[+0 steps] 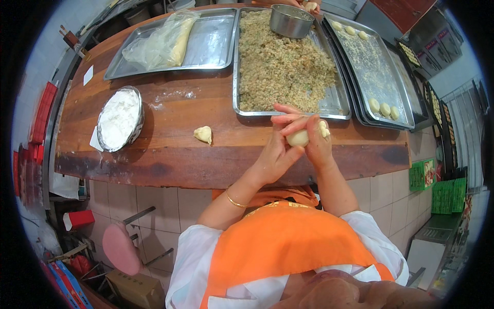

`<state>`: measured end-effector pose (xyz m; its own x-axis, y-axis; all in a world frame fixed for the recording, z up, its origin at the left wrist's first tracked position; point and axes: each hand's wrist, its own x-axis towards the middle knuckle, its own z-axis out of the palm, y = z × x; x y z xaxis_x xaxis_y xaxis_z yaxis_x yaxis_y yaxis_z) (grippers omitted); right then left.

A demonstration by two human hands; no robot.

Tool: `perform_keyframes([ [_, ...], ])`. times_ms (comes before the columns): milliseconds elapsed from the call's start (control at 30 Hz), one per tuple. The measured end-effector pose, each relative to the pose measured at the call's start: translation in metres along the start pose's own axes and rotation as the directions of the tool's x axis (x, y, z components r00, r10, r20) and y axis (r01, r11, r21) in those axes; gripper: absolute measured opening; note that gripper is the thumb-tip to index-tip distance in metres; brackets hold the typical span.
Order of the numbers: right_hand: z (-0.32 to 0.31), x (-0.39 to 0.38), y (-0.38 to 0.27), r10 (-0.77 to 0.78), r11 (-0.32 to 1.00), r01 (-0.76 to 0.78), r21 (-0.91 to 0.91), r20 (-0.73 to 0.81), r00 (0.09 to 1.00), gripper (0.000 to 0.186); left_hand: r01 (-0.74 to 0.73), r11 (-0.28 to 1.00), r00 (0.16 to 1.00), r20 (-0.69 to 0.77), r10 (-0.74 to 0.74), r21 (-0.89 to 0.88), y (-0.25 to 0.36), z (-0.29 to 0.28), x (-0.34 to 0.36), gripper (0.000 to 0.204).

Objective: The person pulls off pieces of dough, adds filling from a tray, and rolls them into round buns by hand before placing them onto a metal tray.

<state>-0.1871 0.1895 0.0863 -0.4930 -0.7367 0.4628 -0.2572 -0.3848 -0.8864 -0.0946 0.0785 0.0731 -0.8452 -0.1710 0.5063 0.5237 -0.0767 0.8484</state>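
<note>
My left hand (277, 154) and my right hand (319, 148) meet above the table's near edge, both closed around a smooth, pale dough ball (298, 138). A small extra lump of dough (324, 129) shows at my right hand's fingers. To the left, a loose piece of dough (203, 135) lies on the wooden table (170, 116). Just beyond my hands is a metal tray (236, 92) heaped with crumbly, greenish-brown filling (283, 64). A round metal container (292, 23) rests on that filling at the far end.
A bowl of white flour (121, 118) stands at left. Behind it, a tray (218, 38) carries bagged dough (180, 41). At right, stacked trays (406, 116) hold several dough balls (385, 109). Another person's hand (311, 6) appears at the far edge. A pink stool (121, 247) stands below left.
</note>
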Motion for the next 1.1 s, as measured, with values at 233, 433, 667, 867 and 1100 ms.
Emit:
perform_keyframes([
  [233, 0.034, 0.013, -0.024, -0.046, 0.992, 0.025, -0.12, -0.175, 0.984, 0.074, 0.471, 0.843, 0.871, 0.289, -0.398, -0.259, 0.004, -0.027, -0.008, 0.058],
  [433, 0.004, -0.004, 0.004, 0.004, 0.999, -0.003, 0.034, -0.032, 0.999, 0.072, 0.033, 0.987, 0.997, -0.057, -0.042, -0.16, -0.004, 0.01, -0.007, 0.057],
  [667, 0.022, 0.009, -0.019, 0.057, 0.976, -0.074, -0.202, -0.09, 0.994, 0.07, 0.292, 0.935, 0.956, 0.069, -0.284, -0.2, 0.002, -0.004, -0.014, 0.048],
  [867, 0.02, 0.011, -0.057, 0.25, 0.711, -0.381, -0.592, -0.293, 0.923, 0.022, 0.364, 0.786, 0.898, -0.036, -0.438, -0.5, -0.003, -0.003, -0.012, 0.036],
  [1100, -0.003, 0.016, -0.06, 0.47, 0.738, -0.503, -0.45, -0.193, 0.861, 0.013, 0.335, 0.677, 0.891, -0.012, -0.453, -0.655, 0.004, -0.019, -0.016, 0.036],
])
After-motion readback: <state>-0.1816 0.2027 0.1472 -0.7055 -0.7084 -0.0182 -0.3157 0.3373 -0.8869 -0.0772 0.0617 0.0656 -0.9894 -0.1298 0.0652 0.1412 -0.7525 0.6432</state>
